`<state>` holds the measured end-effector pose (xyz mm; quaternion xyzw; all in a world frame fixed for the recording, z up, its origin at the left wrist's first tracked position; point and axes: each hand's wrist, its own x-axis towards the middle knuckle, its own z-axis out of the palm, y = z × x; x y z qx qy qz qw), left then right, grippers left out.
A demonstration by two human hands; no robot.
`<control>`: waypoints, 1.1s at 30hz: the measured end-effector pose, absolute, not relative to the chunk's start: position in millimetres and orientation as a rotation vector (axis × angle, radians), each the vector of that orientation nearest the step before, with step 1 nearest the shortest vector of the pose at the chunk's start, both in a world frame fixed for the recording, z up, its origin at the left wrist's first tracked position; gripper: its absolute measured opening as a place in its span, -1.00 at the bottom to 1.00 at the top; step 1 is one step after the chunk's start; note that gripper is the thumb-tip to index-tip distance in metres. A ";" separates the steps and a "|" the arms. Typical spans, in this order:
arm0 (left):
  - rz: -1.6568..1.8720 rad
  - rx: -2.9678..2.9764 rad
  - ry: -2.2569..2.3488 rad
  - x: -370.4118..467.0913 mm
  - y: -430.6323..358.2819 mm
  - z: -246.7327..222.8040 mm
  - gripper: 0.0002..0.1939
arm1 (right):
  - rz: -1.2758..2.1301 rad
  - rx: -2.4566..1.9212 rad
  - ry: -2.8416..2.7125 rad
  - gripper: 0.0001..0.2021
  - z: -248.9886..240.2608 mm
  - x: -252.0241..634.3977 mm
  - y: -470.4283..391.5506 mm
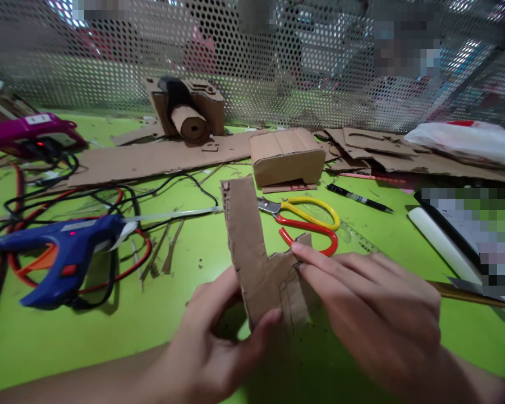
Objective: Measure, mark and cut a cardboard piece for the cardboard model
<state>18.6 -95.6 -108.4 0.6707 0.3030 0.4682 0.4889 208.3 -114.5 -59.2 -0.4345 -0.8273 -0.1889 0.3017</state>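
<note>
My left hand (pixel 227 342) grips the lower left edge of a cut piece of brown cardboard (pixel 252 264), its thumb on the front face. Pencil-like lines are drawn on the right part of the piece. My right hand (pixel 362 297) is closed at the upper right edge, its index fingertip on the cardboard; a small dark tip shows below that finger, and what it belongs to is mostly hidden. Just behind the piece lie scissors (pixel 309 210) with one yellow and one red handle. A blue glue gun (pixel 67 252) lies to the left with tangled cables.
Farther back are a cardboard box shape (pixel 288 160), a cardboard model with a cylinder (pixel 189 120) and a stack of scraps (pixel 387 151). A black pen (pixel 359 198) and a white-edged device (pixel 446 241) lie right. A purple device (pixel 33 134) sits far left, before a perforated metal screen (pixel 278 67).
</note>
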 end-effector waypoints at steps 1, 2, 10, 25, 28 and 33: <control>1.151 1.666 0.751 17.4 -96.4 -110.3 -0.54 | -0.490 -1.155 -2.192 -0.69 -59.0 207.9 -116.3; 1.160 1.695 0.764 16.1 -97.1 -112.4 -0.54 | -0.489 -1.155 -2.196 -0.70 -58.7 207.6 -118.3; 1.149 1.662 0.764 17.0 -97.9 -111.6 -0.56 | -0.606 -1.099 -2.262 -0.70 -59.9 207.4 -119.0; 1.115 1.548 0.731 19.1 -95.6 -107.1 -0.60 | -0.403 -1.219 -2.131 -0.77 -71.6 213.6 -112.2; 1.171 1.652 0.841 20.3 -99.7 -111.1 -0.60 | -0.401 -1.226 -2.119 -0.80 -71.0 212.1 -114.1; 1.163 1.774 1.043 18.7 -106.3 -109.8 -0.84 | -0.431 -1.192 -2.082 -0.83 -68.4 207.6 -117.5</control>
